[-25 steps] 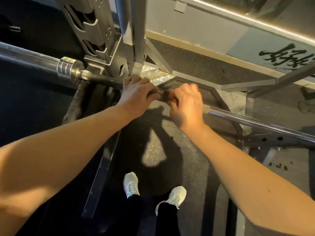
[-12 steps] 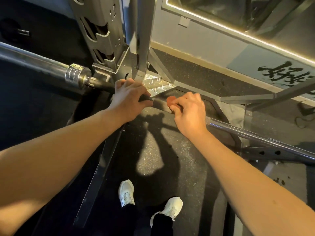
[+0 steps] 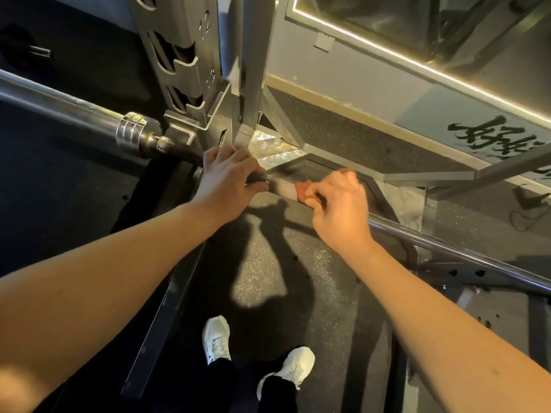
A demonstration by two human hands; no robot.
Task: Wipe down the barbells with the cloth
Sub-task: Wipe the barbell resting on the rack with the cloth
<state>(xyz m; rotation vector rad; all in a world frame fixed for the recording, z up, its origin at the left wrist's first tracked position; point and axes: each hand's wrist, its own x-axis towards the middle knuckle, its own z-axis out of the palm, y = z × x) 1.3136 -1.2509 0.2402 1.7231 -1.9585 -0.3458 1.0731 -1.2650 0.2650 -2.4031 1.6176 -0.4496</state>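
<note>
A steel barbell (image 3: pixel 447 251) runs from the upper left to the lower right across a squat rack, its thick sleeve and collar (image 3: pixel 131 134) at the left. My left hand (image 3: pixel 226 180) grips the shaft just right of the rack upright. My right hand (image 3: pixel 337 204) is wrapped round the shaft a little further right, holding a small reddish cloth (image 3: pixel 302 189) against it. Only an edge of the cloth shows past my fingers. A short stretch of shaft (image 3: pixel 280 187) between my hands looks blurred.
The rack upright (image 3: pixel 182 64) with numbered hook slots stands just behind my left hand. Its base rails (image 3: pixel 417 175) and a chequer plate (image 3: pixel 274 150) lie on the speckled rubber floor. My white shoes (image 3: pixel 216 339) are below. A wall with a light strip (image 3: pixel 417 64) runs behind.
My hands have drawn apart along the shaft. The right hand with the cloth slid right, and the left hand stayed gripping beside the upright. The camera also shifted slightly.
</note>
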